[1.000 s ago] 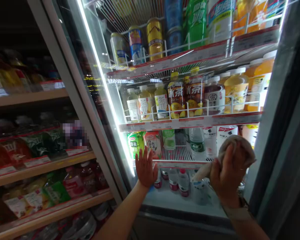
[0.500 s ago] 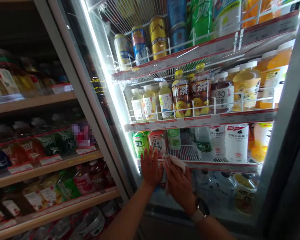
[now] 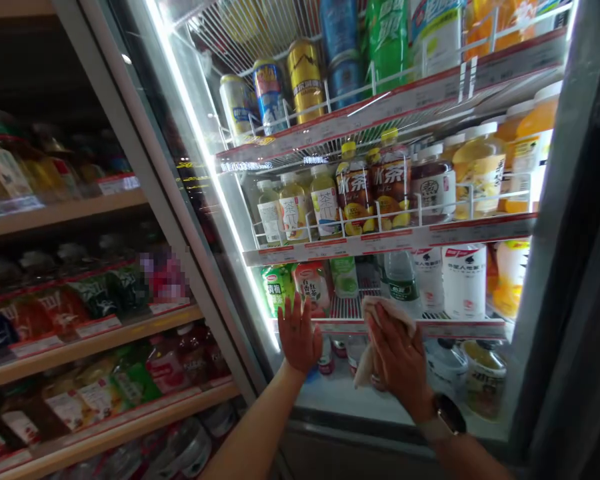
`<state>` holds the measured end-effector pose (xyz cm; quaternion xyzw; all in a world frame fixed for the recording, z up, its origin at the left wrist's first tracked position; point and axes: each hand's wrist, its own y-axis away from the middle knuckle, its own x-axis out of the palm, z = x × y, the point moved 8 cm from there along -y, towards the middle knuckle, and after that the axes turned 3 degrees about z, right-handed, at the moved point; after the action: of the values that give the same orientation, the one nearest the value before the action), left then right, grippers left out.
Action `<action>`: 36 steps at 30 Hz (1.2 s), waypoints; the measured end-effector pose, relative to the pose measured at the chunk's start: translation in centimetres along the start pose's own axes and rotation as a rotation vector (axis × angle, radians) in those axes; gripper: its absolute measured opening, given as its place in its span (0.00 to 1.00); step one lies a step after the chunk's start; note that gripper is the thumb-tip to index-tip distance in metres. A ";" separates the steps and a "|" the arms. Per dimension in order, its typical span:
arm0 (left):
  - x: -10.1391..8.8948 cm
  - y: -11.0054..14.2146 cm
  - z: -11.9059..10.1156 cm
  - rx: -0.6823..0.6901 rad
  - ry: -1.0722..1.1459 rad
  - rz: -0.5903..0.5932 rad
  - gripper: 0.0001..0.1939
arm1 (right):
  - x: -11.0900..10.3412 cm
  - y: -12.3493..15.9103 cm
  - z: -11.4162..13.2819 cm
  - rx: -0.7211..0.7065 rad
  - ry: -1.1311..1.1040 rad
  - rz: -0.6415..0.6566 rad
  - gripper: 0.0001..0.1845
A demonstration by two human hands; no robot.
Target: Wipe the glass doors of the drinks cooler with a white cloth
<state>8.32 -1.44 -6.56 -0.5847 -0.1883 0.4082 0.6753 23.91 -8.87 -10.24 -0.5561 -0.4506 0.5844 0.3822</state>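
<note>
A lit drinks fridge stands in front of me behind its glass door [image 3: 325, 400]. My left hand [image 3: 300, 337] is open, fingers spread and pointing up, seemingly flat on the glass in front of a red-labelled bottle [image 3: 313, 287]. To its right, my right hand [image 3: 397, 357] presses a pale cloth [image 3: 364, 367] against the door, low down. The cloth shows above the fingertips and hangs down past the left side of the hand. A dark watch [image 3: 450, 413] is on my right wrist. Behind the cloth, part of the lower shelf is hidden.
Inside the fridge, wire shelves hold cans [image 3: 307, 83], tea bottles [image 3: 355, 193] and white bottles [image 3: 464, 283]. Left of the metal door frame [image 3: 115, 120], wooden shelves [image 3: 80, 347] carry rows of bottles. A dark edge [image 3: 570, 280] bounds the glass on the right.
My right hand has slid the cloth rightward over the glass, away from my left hand. My left hand stays in nearly the same place, its fingers and thumb now more spread.
</note>
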 end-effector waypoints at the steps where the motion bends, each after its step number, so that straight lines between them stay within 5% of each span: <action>1: 0.0 0.0 0.0 -0.002 0.004 -0.001 0.32 | -0.8 -0.1 -1.2 0.022 0.022 -0.030 0.35; 9: 0.2 0.2 0.1 -0.019 0.016 -0.008 0.33 | -6.8 -0.2 -10.4 0.277 0.110 -0.292 0.37; 14: 0.2 0.2 0.0 -0.027 0.033 -0.017 0.32 | -7.5 0.6 -13.2 0.523 0.041 -0.390 0.40; 24: 0.3 0.4 0.1 -0.044 0.027 -0.011 0.32 | -4.8 -2.0 -6.2 0.320 0.082 -0.307 0.37; 36: 0.1 0.1 -0.1 -0.041 -0.001 -0.010 0.32 | 1.2 -0.9 2.9 0.138 -0.001 -0.060 0.35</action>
<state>8.42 -1.39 -6.75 -0.5973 -0.1998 0.4013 0.6650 20.86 -7.81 -9.83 -0.5145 -0.4260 0.6025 0.4369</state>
